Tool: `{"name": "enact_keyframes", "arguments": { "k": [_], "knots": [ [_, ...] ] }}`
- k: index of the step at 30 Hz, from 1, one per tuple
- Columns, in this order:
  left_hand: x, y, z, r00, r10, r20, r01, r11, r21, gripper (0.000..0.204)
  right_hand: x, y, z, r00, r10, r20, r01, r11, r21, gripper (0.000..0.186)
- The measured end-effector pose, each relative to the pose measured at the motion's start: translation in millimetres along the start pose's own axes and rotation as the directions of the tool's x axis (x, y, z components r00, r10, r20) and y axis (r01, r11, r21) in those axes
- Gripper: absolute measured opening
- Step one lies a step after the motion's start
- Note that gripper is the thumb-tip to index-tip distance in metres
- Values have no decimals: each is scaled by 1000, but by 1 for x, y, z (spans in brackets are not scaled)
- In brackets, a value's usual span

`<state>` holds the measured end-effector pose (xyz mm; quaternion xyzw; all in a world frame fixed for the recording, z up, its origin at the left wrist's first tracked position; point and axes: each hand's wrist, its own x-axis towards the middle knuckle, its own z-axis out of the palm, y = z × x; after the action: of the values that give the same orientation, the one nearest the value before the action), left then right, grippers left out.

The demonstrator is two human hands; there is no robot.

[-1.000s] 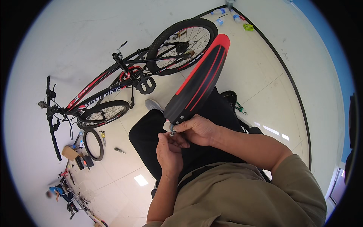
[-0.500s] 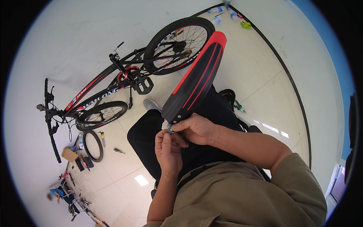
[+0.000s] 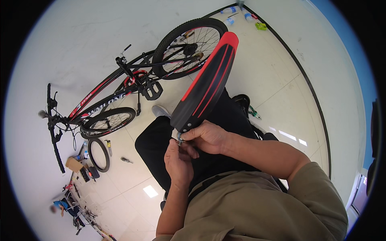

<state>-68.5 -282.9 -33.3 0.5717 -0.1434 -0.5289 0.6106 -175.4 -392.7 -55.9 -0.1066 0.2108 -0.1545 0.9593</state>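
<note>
A black bicycle mudguard (image 3: 207, 82) with red edging and red stripes slants up and away over my lap. My right hand (image 3: 211, 137) is closed around its lower end, thumb by the small metal bracket (image 3: 179, 136) fixed there. Below that bracket, my left hand (image 3: 179, 162) has its thumb and fingers pinched together at a small metal piece, possibly a bolt or nut. The fingertips hide most of this piece. Both hands nearly touch each other.
A black and red bicycle (image 3: 108, 99) lies to the left. Near its front wheel are a loose tyre (image 3: 90, 152), a screwdriver (image 3: 126, 160) and a cardboard box (image 3: 73, 164). Bottles (image 3: 247, 15) lie by the far wall. Another person (image 3: 61, 204) is at the lower left.
The mudguard has tipped slightly to the left. My left thumb and fingers have shifted a little at the bracket; my right hand keeps its hold.
</note>
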Motion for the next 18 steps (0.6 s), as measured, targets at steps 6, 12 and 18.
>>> {"name": "enact_keyframes", "arguments": {
  "k": [6,12,18],
  "knots": [
    [-2,4,9,999,30,-17,-31,998,-56,42,-1,-2,5,999,-17,-46,18,1000,15,6],
    [0,1,-1,999,-37,35,39,998,-56,40,-1,-1,1,1000,-7,10,7,1000,-2,6],
    [-4,3,10,999,31,-20,-32,998,-60,40,-2,-4,5,999,-27,-18,27,999,16,5]
  ]
}}
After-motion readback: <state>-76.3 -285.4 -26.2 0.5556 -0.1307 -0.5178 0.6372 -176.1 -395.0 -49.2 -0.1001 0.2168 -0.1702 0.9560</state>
